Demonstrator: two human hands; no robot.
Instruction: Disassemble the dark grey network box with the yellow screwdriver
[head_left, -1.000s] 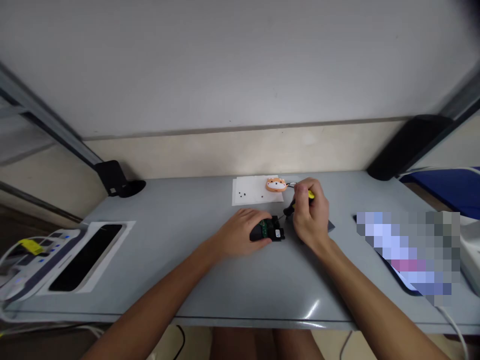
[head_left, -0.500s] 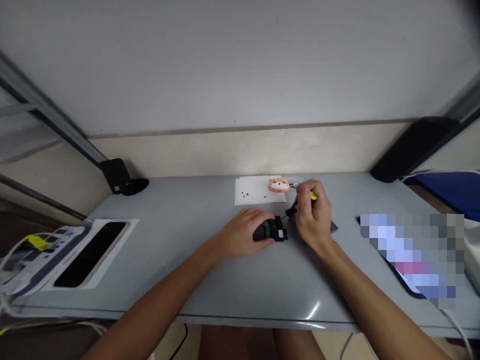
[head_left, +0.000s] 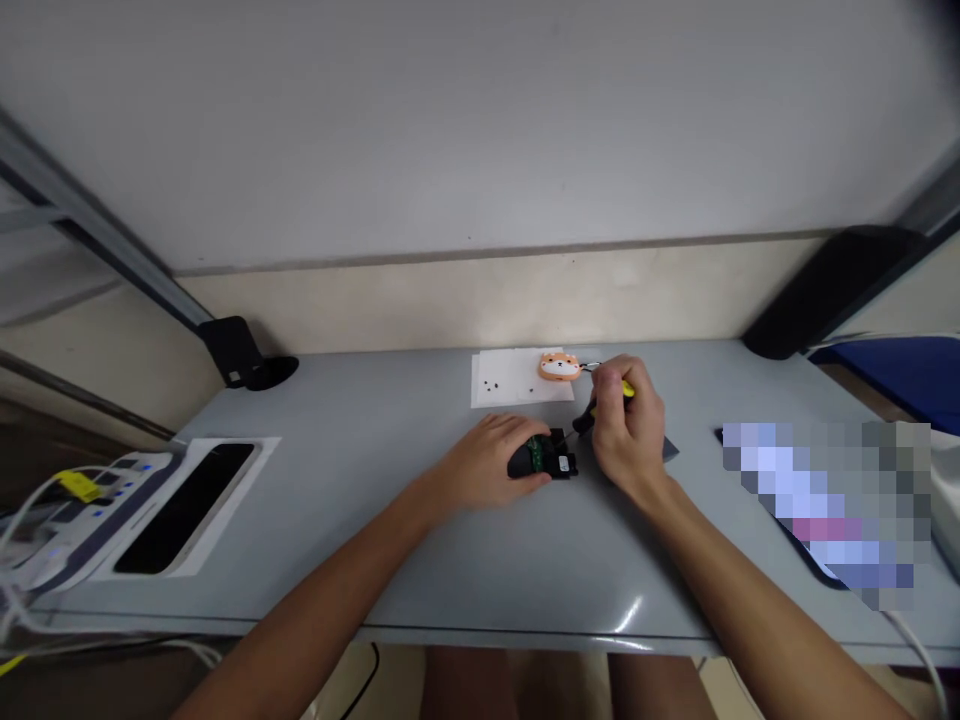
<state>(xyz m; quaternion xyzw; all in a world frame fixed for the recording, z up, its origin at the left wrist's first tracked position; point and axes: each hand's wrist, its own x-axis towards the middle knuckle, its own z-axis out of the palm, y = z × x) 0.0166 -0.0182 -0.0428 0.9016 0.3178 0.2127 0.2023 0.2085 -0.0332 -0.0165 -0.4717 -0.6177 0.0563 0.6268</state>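
Observation:
My left hand [head_left: 495,462] is closed around a small black device [head_left: 561,464] with a bare green circuit board, which looks like an opened computer mouse. Its thumb and fingers grip the rounded black end, so part of that end is hidden. In my right hand [head_left: 627,420] is a yellow and black screwdriver [head_left: 585,421], its thin shaft slanting down to the left. The tip meets the device near its upper edge; exactly where it sits is too small to make out. Behind both hands, white paper [head_left: 514,372] bears several tiny dark pieces, probably screws.
An orange animal-faced case [head_left: 559,367] with a metal clip rests on the paper. A dark flat piece [head_left: 667,449] lies partly under my right hand. At left are a phone [head_left: 187,505] and a power strip [head_left: 97,510]; at right, a lit, blurred-out screen [head_left: 817,510].
Both hands keep their grips, and the screwdriver stays at the device in nearly the same pose. The whole view has shifted slightly.

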